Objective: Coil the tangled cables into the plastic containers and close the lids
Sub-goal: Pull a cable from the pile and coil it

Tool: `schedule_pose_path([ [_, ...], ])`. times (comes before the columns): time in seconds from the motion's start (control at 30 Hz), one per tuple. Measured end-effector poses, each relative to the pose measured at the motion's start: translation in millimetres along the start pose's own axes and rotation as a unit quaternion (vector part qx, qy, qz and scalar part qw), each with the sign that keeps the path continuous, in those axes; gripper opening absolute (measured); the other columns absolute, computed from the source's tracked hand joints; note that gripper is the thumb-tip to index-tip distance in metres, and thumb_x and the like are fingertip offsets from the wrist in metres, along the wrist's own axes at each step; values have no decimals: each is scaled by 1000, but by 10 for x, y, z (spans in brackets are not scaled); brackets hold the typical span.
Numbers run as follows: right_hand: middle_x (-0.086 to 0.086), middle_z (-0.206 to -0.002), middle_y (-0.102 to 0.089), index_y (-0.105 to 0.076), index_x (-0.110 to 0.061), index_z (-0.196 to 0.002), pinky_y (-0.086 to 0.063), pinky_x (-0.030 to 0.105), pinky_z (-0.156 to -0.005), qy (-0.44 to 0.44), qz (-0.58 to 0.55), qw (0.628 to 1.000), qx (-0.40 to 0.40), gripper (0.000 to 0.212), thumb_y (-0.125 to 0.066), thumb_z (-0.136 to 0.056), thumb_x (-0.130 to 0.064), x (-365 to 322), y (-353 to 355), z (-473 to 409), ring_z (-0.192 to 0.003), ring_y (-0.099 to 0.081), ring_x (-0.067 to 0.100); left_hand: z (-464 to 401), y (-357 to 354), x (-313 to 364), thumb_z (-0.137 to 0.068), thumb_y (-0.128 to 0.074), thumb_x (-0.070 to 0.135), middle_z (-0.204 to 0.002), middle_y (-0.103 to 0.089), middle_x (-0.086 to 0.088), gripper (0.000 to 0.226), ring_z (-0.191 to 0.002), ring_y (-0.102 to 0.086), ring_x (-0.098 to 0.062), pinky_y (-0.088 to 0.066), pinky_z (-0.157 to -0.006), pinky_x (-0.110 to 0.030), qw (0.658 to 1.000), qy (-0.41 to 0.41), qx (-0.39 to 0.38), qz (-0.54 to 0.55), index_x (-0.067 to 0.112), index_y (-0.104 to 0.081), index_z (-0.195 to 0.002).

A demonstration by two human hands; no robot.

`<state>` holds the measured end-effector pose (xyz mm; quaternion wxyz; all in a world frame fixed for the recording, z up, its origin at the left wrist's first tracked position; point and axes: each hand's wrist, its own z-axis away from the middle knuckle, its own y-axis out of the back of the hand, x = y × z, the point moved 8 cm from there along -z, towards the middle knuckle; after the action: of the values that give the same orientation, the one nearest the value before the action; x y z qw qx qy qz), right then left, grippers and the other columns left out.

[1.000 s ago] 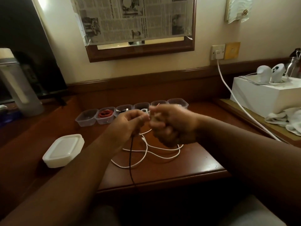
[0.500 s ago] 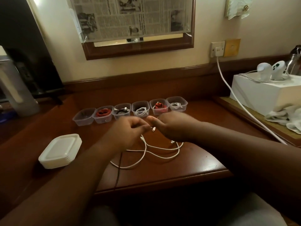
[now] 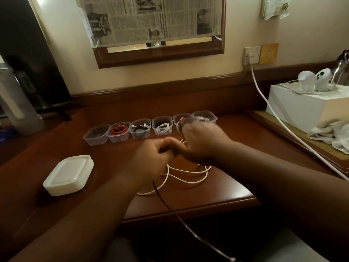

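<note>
Wooden desk [image 3: 98,178], dark and glossy, is filling most of the room's corner, backing onto a cream wall where a newspaper sheet [image 3: 151,17] is hanging over a framed pane. Off to the right a white box [image 3: 302,108] is carrying two pale controllers, and a thick white lead is running down from the wall socket [image 3: 252,55]. Along the desk's far side six clear plastic containers [image 3: 96,134] are sitting in a row, touching, lids off; the leftmost is looking empty, probably waiting for what the person is working on. A stack of white lids [image 3: 69,174] is lying near the left edge, likely kept handy for closing up afterwards.

Loose loops of a white cable [image 3: 187,172] are sprawling on the desk just under the hands, while a black cable [image 3: 166,202] is trailing off the front edge towards the lap. The left hand [image 3: 149,163] is curling its fingers around the black cable's upper end. The right hand [image 3: 200,143], blurred, is meeting it thumb to thumb; whether it is pinching a cable I cannot tell, though winding seems to be the job
</note>
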<state>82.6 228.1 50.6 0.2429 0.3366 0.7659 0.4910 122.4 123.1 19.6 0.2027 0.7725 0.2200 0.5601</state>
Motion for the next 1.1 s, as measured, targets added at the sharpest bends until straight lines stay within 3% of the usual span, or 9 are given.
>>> schedule_pose_path([
  [0.1,0,-58,-42,-49,-17,-65,-27,27,-50,-89,-272,941,-181,72,-13,-94,-72,-19,-318,139,-50,-36,14,-106,247,-11,-86,-71,20,-76,-71,2,2,-68,-66,-10,-52,-60,-18,999,-22,49,-4,22,-70,-85],
  [0.2,-3,-51,-29,-41,-19,-58,-17,23,-42,-142,-697,640,-290,73,-17,-89,-80,-243,-301,262,-41,-22,12,-121,111,-204,-78,-68,31,-61,-58,2,19,-47,-46,-10,-37,-44,-22,972,53,25,228,14,-71,-87],
  [0.3,-2,-54,-29,-39,-17,-64,-21,26,-46,-81,-906,395,-133,68,-21,-89,-78,-236,135,97,-43,-29,13,-72,-84,-257,-79,-64,29,-59,-52,0,24,-49,-44,-10,-33,-49,-24,929,97,26,355,18,-73,-98],
  [0.37,0,-59,-32,-42,-17,-69,-28,28,-51,-54,-896,439,26,64,-23,-93,-73,-29,271,-4,-50,-33,15,-18,-263,-198,-87,-60,24,-58,-48,2,23,-50,-41,-10,-31,-51,-24,930,114,-18,349,16,-73,-104],
  [0.5,2,-63,-53,-52,-16,-72,-43,32,-51,-7,-386,908,165,49,-45,-95,-60,69,443,-35,-53,-50,18,40,-357,-45,-102,-48,14,-55,-43,5,27,-46,-34,-7,-27,-49,-22,971,106,-87,194,18,-73,-91],
  [0.57,1,-66,-52,-48,-20,-67,-41,30,-53,12,-87,994,61,54,-34,-97,-64,-35,201,-61,-57,-50,13,-21,-167,35,-101,-50,11,-56,-58,7,25,-45,-45,-2,-37,-50,-18,995,57,-70,38,25,-67,-88],
  [0.7,0,-60,-44,-51,-16,-67,-34,29,-51,-73,-244,960,-117,66,-17,-100,-63,-45,-232,-1,-51,-38,12,-129,155,115,-93,-65,16,-88,-73,-2,11,-78,-69,-12,-59,-74,-36,992,-34,-17,-123,23,-69,-100],
  [0.9,-2,-47,-24,-31,-18,-55,-16,24,-41,-68,-726,605,-319,61,-29,-99,-60,-324,-279,169,-37,-18,13,-93,158,180,-80,-67,53,-87,-53,-35,28,-78,-54,-40,-42,-73,-52,981,-66,-27,181,34,-72,-100],
  [1.1,-2,-41,-29,-32,-17,-46,-17,26,-43,-24,-753,584,-302,64,-31,-103,-48,-355,-186,131,-34,-25,13,-55,30,251,-91,-51,58,-83,-54,-33,52,-72,-55,-41,-49,-66,-45,976,-86,31,198,8,-64,-92],
])
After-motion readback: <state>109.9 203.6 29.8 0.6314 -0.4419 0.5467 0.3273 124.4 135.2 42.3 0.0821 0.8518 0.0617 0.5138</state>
